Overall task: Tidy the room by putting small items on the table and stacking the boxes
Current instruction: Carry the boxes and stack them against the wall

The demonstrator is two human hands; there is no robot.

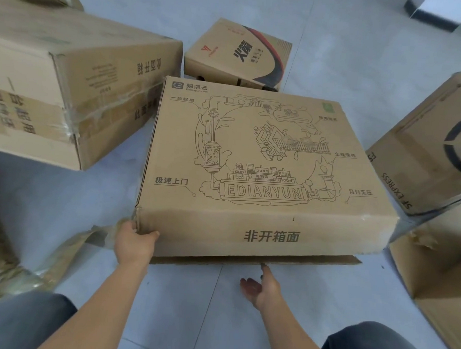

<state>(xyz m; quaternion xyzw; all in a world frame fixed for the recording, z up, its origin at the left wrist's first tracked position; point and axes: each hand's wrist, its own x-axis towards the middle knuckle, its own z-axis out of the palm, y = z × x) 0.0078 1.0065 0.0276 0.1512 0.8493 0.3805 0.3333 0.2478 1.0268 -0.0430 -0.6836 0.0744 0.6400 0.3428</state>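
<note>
Head view, left hand (135, 242) gripping closed box (265, 154)

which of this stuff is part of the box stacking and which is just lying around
Job: EDIANYUN box, gripped by left hand; large taped box; red-and-black box; SF Express box; open box.
Lying about: crumpled plastic wrap.

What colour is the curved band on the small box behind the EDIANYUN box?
Curved band on the small box beyond EDIANYUN box: red and black; head view.
</note>
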